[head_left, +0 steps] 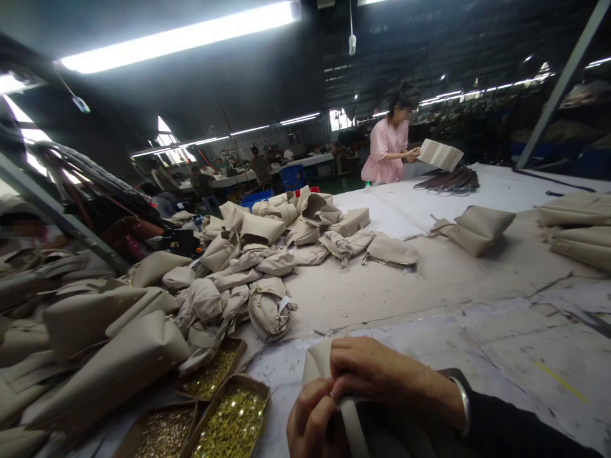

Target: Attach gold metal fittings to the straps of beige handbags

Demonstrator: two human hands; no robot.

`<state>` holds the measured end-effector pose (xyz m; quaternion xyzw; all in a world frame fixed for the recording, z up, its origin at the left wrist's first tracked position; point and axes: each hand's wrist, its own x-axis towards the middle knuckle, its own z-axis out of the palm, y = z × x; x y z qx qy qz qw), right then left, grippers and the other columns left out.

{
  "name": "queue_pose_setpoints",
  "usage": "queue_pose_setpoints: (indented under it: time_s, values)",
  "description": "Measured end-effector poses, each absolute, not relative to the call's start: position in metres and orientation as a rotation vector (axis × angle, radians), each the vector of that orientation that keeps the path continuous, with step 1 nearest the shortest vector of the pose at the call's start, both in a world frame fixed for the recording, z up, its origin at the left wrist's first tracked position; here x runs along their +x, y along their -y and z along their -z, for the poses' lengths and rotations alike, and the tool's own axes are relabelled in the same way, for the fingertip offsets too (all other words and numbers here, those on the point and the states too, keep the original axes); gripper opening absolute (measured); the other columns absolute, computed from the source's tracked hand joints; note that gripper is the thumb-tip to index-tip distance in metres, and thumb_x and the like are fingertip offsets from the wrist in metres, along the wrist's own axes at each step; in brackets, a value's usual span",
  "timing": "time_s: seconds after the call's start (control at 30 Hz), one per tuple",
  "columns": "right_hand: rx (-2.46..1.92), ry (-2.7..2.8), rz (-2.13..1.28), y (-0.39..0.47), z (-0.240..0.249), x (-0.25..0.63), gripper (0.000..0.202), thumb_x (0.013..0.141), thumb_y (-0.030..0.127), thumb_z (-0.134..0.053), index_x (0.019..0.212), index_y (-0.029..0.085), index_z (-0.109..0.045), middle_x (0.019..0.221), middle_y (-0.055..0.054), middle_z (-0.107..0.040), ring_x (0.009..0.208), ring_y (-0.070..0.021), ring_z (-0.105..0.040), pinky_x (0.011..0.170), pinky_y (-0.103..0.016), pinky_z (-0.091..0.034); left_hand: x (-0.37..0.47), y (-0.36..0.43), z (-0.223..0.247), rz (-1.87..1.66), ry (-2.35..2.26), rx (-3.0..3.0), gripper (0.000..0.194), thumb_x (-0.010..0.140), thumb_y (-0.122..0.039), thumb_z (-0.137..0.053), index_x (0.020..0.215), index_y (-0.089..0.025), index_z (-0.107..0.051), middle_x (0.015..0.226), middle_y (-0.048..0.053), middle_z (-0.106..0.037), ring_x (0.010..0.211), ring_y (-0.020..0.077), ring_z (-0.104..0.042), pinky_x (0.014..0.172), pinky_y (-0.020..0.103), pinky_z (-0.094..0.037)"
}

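Note:
Low in the view, my left hand (pixel 311 421) and my right hand (pixel 375 370) meet at the edge of a beige bag (pixel 315 361). My right hand's fingers are pinched over the top of it, beneath a dark sleeve and a silver bangle. The left fingers curl around the near side, close to the right fingertips. A narrow beige strap (pixel 352 425) runs down from between the hands. Whatever lies between the fingertips is hidden. To the left are boxes of small gold metal pieces (pixel 233 413) and of small copper-coloured pieces (pixel 165 432).
Many beige bags (pixel 112 375) are heaped on the left, with zipped pouches (pixel 271 310) beside them. Another bag (pixel 477 230) lies farther right, near a stack (pixel 582 245). Across the white table (pixel 382 207), a person in pink (pixel 387 149) holds a beige panelled piece (pixel 440 156) above dark straps (pixel 449 180).

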<state>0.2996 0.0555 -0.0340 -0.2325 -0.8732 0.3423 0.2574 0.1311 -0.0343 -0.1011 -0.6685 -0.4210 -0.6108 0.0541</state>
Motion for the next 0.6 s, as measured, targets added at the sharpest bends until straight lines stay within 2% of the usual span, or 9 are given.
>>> queue_pose_setpoints:
  time_s: [0.07,0.13,0.2,0.3,0.37,0.43,0.47,0.53,0.6]
  values:
    - [-0.715,2.316,-0.867,-0.054,0.028,0.302,0.036,0.100,0.053,-0.066,0.085,0.020,-0.065,0.086,-0.001,-0.063,0.075,-0.0160,-0.057,0.066,-0.026,-0.043,0.126,0.031,0.101,1.844,1.275,-2.065,0.018,0.093,-0.008,-0.065,0.103,-0.023,-0.065,0.103,0.003,-0.074,0.094,0.0150,-0.074,0.081,0.025,-0.061]
    - [-0.790,2.208,-0.807,-0.048,0.016,0.308,0.033,0.102,0.052,-0.062,0.096,0.020,-0.068,0.093,-0.003,-0.066,0.080,-0.0176,-0.061,0.071,-0.027,-0.046,0.117,0.023,0.100,1.861,1.384,-2.042,0.015,0.091,-0.015,-0.070,0.103,-0.023,-0.065,0.105,0.003,-0.075,0.097,0.0154,-0.074,0.085,0.025,-0.060]
    - [-0.797,2.075,-0.763,-0.036,0.001,0.317,0.026,0.106,0.046,-0.058,0.104,0.022,-0.068,0.098,-0.005,-0.069,0.086,-0.0190,-0.064,0.076,-0.029,-0.049,0.107,0.010,0.098,1.982,1.688,-1.876,0.015,0.089,-0.025,-0.073,0.099,-0.022,-0.063,0.114,0.005,-0.074,0.103,0.0177,-0.073,0.088,0.028,-0.059]
    - [-0.743,1.890,-0.675,-0.009,-0.012,0.332,0.016,0.106,0.035,-0.059,0.101,0.024,-0.070,0.090,-0.005,-0.069,0.080,-0.0194,-0.066,0.072,-0.029,-0.052,0.092,-0.010,0.098,2.274,2.214,-1.362,0.027,0.082,-0.037,-0.076,0.084,-0.022,-0.053,0.126,0.008,-0.071,0.108,0.0228,-0.071,0.094,0.036,-0.057]
    - [-0.702,1.851,-0.614,0.010,-0.004,0.338,0.012,0.104,0.034,-0.062,0.102,0.027,-0.071,0.084,-0.005,-0.070,0.072,-0.0198,-0.066,0.066,-0.030,-0.053,0.083,-0.017,0.101,2.451,2.368,-1.034,0.032,0.076,-0.039,-0.078,0.082,-0.023,-0.050,0.127,0.008,-0.072,0.112,0.0257,-0.070,0.099,0.042,-0.056]
    - [-0.673,1.912,-0.624,0.025,0.020,0.339,0.015,0.104,0.038,-0.061,0.108,0.029,-0.072,0.083,-0.006,-0.072,0.068,-0.0207,-0.068,0.063,-0.030,-0.055,0.075,-0.017,0.110,2.522,2.457,-0.889,0.031,0.073,-0.040,-0.078,0.093,-0.024,-0.059,0.126,0.007,-0.073,0.118,0.0281,-0.069,0.103,0.046,-0.054]
    - [-0.666,1.982,-0.660,0.029,0.036,0.337,0.019,0.105,0.041,-0.059,0.113,0.030,-0.072,0.088,-0.007,-0.075,0.071,-0.0217,-0.071,0.063,-0.030,-0.057,0.071,-0.014,0.116,2.494,2.528,-0.877,0.035,0.074,-0.041,-0.076,0.102,-0.024,-0.064,0.125,0.007,-0.073,0.121,0.0294,-0.068,0.105,0.047,-0.054]
    - [-0.676,2.138,-0.683,0.032,0.072,0.329,0.030,0.106,0.043,-0.056,0.132,0.031,-0.066,0.115,-0.011,-0.078,0.088,-0.0243,-0.077,0.071,-0.029,-0.062,0.064,-0.006,0.130,2.353,2.711,-0.948,0.046,0.075,-0.045,-0.072,0.116,-0.025,-0.070,0.124,0.007,-0.074,0.123,0.0328,-0.066,0.107,0.050,-0.052]
    - [-0.699,2.256,-0.590,0.029,0.105,0.318,0.046,0.106,0.048,-0.054,0.149,0.031,-0.053,0.141,-0.014,-0.068,0.104,-0.0274,-0.077,0.079,-0.030,-0.064,0.058,0.005,0.143,2.163,2.849,-1.073,0.050,0.076,-0.048,-0.069,0.120,-0.024,-0.073,0.122,0.008,-0.076,0.123,0.0359,-0.066,0.109,0.054,-0.050]
